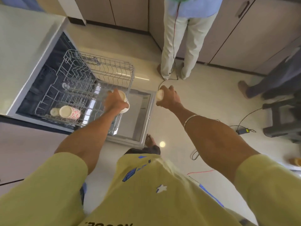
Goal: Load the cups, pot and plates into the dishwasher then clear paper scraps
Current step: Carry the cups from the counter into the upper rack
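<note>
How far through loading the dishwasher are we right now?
Early. Two cups already lie in the pulled-out rack. The left hand holds a cup over the rack; the right hand holds another cup. Pot, plates and paper scraps aren't in view.

Bright, even daylight fills the wide-angle head view. Glare streaks the glossy floor [141,77] and a round lamp reflection [162,144] shines below. Straight lines bow strongly toward the edges. The countertop [24,46] looks washed out. The whole picture is soft, and the moving left hand [114,103] is perhaps slightly motion-blurred.
</note>
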The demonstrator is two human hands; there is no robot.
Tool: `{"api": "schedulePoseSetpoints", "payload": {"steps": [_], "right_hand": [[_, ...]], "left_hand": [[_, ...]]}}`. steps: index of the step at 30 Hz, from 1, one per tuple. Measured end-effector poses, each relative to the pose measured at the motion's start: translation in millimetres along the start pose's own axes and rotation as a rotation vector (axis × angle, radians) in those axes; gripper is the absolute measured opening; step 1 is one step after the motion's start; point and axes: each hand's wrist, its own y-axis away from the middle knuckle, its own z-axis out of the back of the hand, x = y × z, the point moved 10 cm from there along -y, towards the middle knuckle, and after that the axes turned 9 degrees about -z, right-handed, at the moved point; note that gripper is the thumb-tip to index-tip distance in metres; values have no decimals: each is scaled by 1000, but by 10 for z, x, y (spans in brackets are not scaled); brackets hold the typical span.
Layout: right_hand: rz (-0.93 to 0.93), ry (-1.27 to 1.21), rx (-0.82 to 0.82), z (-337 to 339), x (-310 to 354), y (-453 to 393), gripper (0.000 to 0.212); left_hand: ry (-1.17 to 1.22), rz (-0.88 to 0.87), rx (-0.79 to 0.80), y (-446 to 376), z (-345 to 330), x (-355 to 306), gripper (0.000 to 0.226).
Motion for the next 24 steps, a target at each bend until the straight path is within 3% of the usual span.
{"api": "schedulePoseSetpoints", "payload": {"steps": [10, 18, 24], "right_hand": [[208, 135, 95, 205, 833, -1098, 72], [422, 192, 184, 70, 1804, -1501, 73], [644, 296, 289, -209, 2576, -1626, 71]], "left_hand": [[179, 257, -85, -548, 151, 101, 90], [197, 492, -136, -526, 314, 518, 99], [297, 701, -281, -309, 365, 825, 98]]}}
